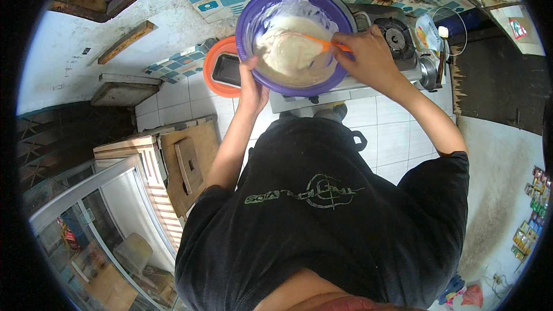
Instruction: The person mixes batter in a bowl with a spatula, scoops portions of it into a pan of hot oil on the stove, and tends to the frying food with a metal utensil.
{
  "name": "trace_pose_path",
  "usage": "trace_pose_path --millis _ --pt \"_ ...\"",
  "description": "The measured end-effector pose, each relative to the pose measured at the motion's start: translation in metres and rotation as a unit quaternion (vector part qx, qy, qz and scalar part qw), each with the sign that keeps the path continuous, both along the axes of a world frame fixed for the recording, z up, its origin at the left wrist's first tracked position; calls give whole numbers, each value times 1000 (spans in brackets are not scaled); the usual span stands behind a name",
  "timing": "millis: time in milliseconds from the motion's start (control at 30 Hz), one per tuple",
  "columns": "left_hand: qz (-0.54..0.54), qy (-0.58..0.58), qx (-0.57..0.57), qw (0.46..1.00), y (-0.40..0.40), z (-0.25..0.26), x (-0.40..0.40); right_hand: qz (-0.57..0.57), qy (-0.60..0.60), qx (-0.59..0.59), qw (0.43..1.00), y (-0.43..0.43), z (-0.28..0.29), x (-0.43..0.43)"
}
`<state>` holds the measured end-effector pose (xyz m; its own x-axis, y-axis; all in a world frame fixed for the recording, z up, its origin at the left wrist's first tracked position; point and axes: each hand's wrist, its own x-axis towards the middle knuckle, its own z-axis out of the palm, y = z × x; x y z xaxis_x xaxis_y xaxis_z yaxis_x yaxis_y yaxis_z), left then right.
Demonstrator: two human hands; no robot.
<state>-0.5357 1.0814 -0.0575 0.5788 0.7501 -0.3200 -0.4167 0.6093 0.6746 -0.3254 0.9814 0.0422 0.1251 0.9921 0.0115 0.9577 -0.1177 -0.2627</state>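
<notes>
A purple plastic bowl [244,21] tilts in front of me, and pale creamy batter [285,54] covers its bottom, with smears up the inner wall. My left hand [252,86] grips the bowl's lower left rim, thumb over the edge. An orange-handled spatula [319,42] is held in my right hand [367,58] at the bowl's right side. Its far end lies in the batter, so the blade is mostly hidden. Left of the bowl, a dark rectangular baking tin [227,69] sits on an orange round basin or lid [211,78], partly covered by the bowl.
A gas stove [406,62] with a burner [394,38] stands behind and right of the bowl. A metal lid or pot [427,73] and a plastic packet [427,32] are at its right end. A wooden cabinet [194,151] stands at left, near a glass-fronted case [99,207].
</notes>
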Motion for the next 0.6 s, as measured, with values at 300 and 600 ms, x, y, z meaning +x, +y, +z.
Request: trace_pose_path --millis 300,600 --pt "-43 -28 -20 998 14 -2 -3 150 -318 192 916 1 18 -7" --pt "-29 -38 1 999 11 11 10 214 -242 126 938 8 -12 4"
